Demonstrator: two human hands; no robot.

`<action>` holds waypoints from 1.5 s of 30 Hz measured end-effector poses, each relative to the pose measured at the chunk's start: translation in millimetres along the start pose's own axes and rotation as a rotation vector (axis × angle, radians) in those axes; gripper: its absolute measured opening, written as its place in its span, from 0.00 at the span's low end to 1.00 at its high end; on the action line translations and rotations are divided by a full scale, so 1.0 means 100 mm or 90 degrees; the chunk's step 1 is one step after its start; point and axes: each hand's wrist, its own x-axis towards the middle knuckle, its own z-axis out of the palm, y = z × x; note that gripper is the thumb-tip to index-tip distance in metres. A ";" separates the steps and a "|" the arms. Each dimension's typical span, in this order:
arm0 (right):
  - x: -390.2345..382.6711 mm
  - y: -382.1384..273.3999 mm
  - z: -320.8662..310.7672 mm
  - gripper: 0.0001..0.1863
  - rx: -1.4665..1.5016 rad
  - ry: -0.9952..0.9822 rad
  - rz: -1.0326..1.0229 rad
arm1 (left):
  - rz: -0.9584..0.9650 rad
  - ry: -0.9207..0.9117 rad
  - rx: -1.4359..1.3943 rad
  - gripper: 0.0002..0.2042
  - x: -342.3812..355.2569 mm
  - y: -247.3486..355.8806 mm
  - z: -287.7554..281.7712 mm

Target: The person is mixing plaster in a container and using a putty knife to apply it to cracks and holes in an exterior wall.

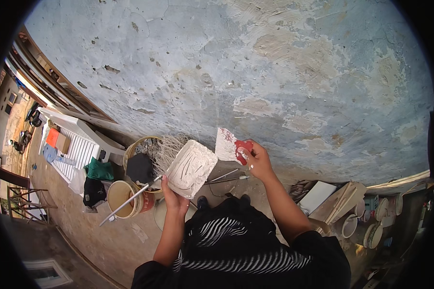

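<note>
My left hand (177,201) grips a shallow rectangular tray (202,177) from below, thumb along its near left edge. White putty (190,166) with streaks drawn through it coats the tray's inside. Just right of the tray, my right hand (259,161) is closed round the red handle of a putty knife (226,145). White paste smears its broad blade and part of the handle. The blade is upright beside the tray's far right corner; whether they touch, I cannot tell. Before me rises a worn blue-grey wall (188,53) with pale patches and small chipped holes.
Left of the tray, a bucket (109,198), a metal pole (130,201) and a bundle of pale strings (171,145) crowd the floor. Farther left lies a white slatted chair (75,161) bearing small items. Boards (318,196) and several buckets (349,225) stand at right.
</note>
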 end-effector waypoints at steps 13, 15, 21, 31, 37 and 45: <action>-0.03 -0.69 0.38 0.10 -0.248 -0.029 -0.318 | 0.006 -0.087 0.035 0.32 -0.05 0.17 0.20; -0.06 -0.68 0.45 0.10 -0.211 -0.024 -0.273 | 0.014 -0.091 0.032 0.32 -0.06 0.17 0.22; -0.24 -0.69 0.65 0.09 -0.280 -0.040 -0.378 | 0.037 -0.103 -0.004 0.30 -0.02 0.16 0.30; -0.05 -0.70 0.37 0.09 -0.178 0.065 -0.143 | 0.073 -0.114 0.006 0.29 -0.03 0.24 0.39; 0.11 -0.46 0.29 0.07 -0.063 0.025 -0.103 | 0.086 -0.109 0.032 0.29 -0.10 0.22 0.48; 0.07 -0.50 0.41 0.08 -0.094 -0.001 -0.074 | 0.090 -0.107 0.085 0.28 -0.09 0.18 0.54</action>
